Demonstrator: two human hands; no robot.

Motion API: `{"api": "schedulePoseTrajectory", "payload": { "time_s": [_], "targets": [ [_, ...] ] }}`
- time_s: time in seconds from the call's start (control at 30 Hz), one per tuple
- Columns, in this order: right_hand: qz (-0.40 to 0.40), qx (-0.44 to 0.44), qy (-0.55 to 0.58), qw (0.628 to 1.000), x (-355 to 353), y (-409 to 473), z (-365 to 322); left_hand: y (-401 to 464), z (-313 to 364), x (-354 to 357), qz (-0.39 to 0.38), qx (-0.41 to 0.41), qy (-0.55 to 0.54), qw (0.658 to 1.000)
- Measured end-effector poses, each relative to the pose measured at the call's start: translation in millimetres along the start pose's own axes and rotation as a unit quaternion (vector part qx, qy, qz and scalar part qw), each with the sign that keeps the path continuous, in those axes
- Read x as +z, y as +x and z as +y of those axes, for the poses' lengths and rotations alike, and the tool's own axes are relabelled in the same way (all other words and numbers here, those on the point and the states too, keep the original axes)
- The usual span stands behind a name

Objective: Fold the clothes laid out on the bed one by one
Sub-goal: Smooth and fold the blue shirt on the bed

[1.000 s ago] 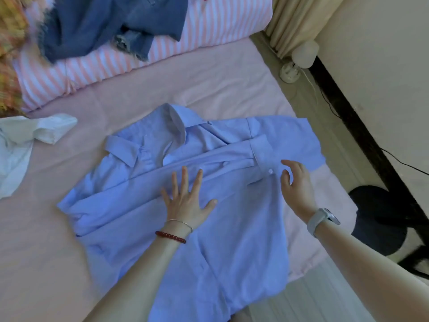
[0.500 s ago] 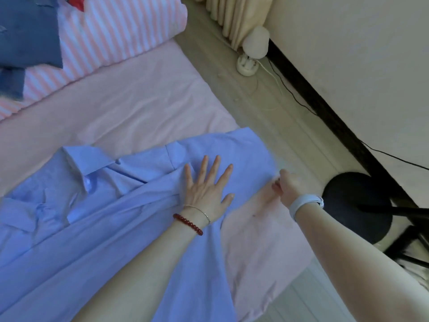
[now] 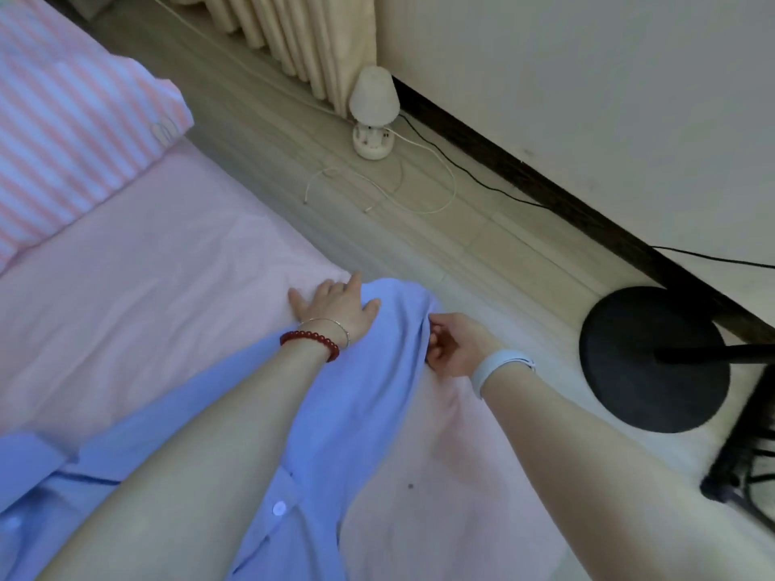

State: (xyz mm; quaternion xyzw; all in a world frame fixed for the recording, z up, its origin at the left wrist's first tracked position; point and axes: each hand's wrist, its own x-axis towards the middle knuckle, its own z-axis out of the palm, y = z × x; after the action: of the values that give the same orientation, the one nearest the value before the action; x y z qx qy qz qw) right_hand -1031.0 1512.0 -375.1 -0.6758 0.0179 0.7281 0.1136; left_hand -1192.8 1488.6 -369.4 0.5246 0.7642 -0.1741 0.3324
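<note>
**Ana:** Shirt (image 3: pixel 360 396) first: where is it now?

**Ben:** The blue shirt lies on the pink sheet of the bed (image 3: pixel 138 295), running from the lower left up toward the bed's right edge. Its far end, near that edge, is bunched up and not flat.

**Ana:** And the hands?

**Ben:** The left hand (image 3: pixel 335 306), the one with the red bead bracelet, rests flat, fingers spread and straight, partly on the cloth and partly on the sheet. The right hand (image 3: pixel 455 343), with the pale wristband, has its fingers curled onto the shirt's edge, pinching a fold of it just beside the left hand.

**Ana:** How far along would you say the folding is?

**Ben:** Early, I'd judge. The button front is visible at the bottom, and no tidy rectangle has formed. This looks like one side or sleeve being taken up to fold across; the other folds would be left to do.

**Ana:** Any other clothes?

**Ben:** None in view here. I see only a pink striped quilt (image 3: pixel 71 140) at the upper left, a small white lamp (image 3: pixel 373 106) on the floor, and a black round stand base (image 3: pixel 654 358) to the right. So how many pieces remain I cannot tell.
</note>
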Motion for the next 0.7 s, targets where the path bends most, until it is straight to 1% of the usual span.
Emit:
{"api": "schedulePoseTrajectory", "payload": {
  "time_s": [0.07,0.13,0.2,0.23,0.27,0.33,0.4,0.43,0.5,0.53,0.57,0.63,0.7],
  "targets": [
    [0.0,-0.024,-0.033,0.999,0.6,-2.1,0.8,8.6,12.7,-7.8,-0.014,0.001,-0.041,0.999],
    [0.007,-0.075,-0.04,0.996,-1.7,-6.5,4.7,8.1,24.7,-16.5,0.026,0.01,-0.155,0.987],
    [0.026,-0.128,-0.041,0.991,-8.5,-16.2,9.4,-1.5,33.6,-24.3,0.097,0.038,-0.254,0.962],
    [0.031,-0.144,-0.034,0.988,-13.7,-20.8,11.8,-11.0,36.4,-28.3,0.126,0.064,-0.295,0.945],
    [0.031,-0.154,-0.027,0.987,-19.0,-25.6,14.0,-23.3,36.7,-32.0,0.14,0.095,-0.336,0.927],
    [0.018,-0.162,-0.008,0.987,-27.5,-34.1,17.2,-53.1,30.4,-39.3,0.123,0.151,-0.401,0.895],
    [-0.012,-0.146,0.0,0.989,-30.6,-38.4,18.4,-83.2,17.3,-44.5,0.08,0.204,-0.45,0.866],
    [-0.029,-0.133,0.005,0.991,-28.7,-41.7,17.8,-95.8,9.9,-45.7,0.053,0.218,-0.475,0.851],
    [-0.074,-0.094,0.015,0.993,-18.9,-52.0,18.1,-118.0,-6.1,-47.4,0.009,0.211,-0.519,0.828],
    [-0.098,-0.076,0.008,0.992,-12.6,-57.8,18.5,-125.9,-13.4,-46.4,-0.004,0.199,-0.532,0.823],
    [-0.122,-0.065,0.0,0.99,-6.1,-63.1,18.8,-132.9,-20.5,-44.5,-0.011,0.191,-0.53,0.826],
    [-0.121,-0.086,-0.021,0.989,6.0,-69.1,19.8,-143.6,-33.3,-37.0,-0.006,0.188,-0.472,0.861],
    [-0.052,-0.174,-0.063,0.981,13.7,-70.5,22.5,-151.9,-41.8,-24.9,0.027,0.163,-0.404,0.9]
  ]
}}
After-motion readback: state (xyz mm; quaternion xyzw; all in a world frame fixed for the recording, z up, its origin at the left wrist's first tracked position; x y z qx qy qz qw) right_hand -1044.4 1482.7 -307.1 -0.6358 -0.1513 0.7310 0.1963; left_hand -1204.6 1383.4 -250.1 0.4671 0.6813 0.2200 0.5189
